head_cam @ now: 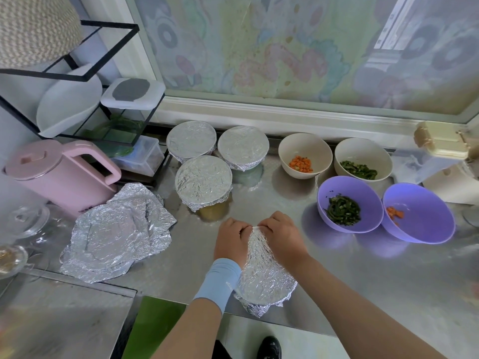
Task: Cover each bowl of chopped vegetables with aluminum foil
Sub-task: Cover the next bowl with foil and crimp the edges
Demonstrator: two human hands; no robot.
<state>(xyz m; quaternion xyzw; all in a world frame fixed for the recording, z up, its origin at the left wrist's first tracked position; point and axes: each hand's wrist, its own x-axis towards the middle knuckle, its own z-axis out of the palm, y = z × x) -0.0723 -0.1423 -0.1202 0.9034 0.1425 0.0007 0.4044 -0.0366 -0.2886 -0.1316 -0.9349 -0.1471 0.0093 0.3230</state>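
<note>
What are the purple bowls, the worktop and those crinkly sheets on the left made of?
The purple bowls look like plastic: even colour, soft satin sheen. The worktop seems to be brushed stainless steel: grey, with blurred reflections of the bowls. The crinkly sheets are aluminium foil: bright silver, finely creased, with round pressed outlines.

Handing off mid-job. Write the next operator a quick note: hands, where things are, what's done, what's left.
Left hand and right hand both pinch the raised far edge of the foil sheet, moulded over a round form, likely a bowl, at the counter's near edge.
Done: back-left bowl, back-right bowl, front bowl, all foil-covered.
Left: crimp this sheet, then cover cream carrot bowl, cream greens bowl, purple greens bowl, purple carrot bowl.
Spare foil stack lies at left.
</note>
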